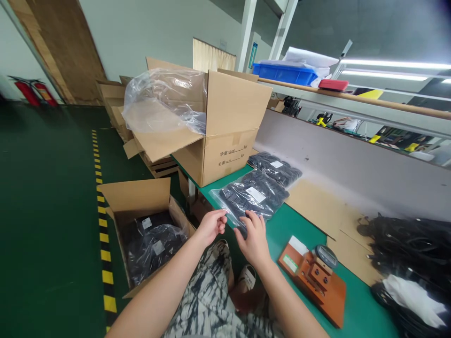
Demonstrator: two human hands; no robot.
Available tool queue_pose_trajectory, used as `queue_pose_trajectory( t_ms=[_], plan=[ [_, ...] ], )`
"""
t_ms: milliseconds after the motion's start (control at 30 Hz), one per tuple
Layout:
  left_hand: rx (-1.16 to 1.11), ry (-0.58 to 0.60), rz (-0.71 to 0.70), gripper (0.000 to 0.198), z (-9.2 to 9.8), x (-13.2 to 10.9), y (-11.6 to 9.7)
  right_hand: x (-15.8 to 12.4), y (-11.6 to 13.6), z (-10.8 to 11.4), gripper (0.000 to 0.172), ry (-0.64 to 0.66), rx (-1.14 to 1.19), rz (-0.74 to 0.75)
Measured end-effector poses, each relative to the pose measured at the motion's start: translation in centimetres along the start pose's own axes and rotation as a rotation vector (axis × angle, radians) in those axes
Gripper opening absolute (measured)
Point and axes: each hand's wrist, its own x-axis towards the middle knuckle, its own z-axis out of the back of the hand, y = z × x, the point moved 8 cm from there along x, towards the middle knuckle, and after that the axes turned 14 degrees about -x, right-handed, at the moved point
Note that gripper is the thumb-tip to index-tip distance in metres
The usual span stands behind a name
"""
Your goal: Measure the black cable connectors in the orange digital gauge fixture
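Note:
A clear plastic bag of coiled black cables (237, 195) with a white label lies at the near edge of the green bench. My left hand (212, 226) is closed, thumb and forefinger pinched at the bag's near edge. Its other fingers are curled in. My right hand (254, 238) has its fingers apart, the fingertips at the lower corner of the same bag. Just behind lies a second bag of black cables (292, 172), also labelled.
A large open carton (229, 155) with a plastic liner (158, 94) stands on the bench. Below left, a floor carton (137, 192) holds bagged black items. On the right are a brown fixture with a dial gauge (326, 256), flat cardboard (313, 206) and loose black cables (412, 253).

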Motion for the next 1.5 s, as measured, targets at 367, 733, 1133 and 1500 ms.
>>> queue_pose_trajectory(
  t_ms=[367,733,1133,1500],
  plan=[
    [0.003,0.009,-0.100,0.033,0.2,0.3,-0.1,5.0,2.0,-1.4,0.012,0.017,0.046,0.139],
    [0.063,-0.015,-0.064,0.031,0.6,0.9,-0.1,5.0,1.6,-1.1,0.016,0.054,0.039,0.137],
    [0.210,-0.055,-0.045,0.038,0.0,1.6,-0.7,5.2,1.0,-1.3,0.018,0.047,0.057,0.133],
    [0.215,-0.095,-0.071,0.040,0.8,1.6,-0.2,5.2,0.9,-1.8,0.016,0.023,0.135,0.018]
  ],
)
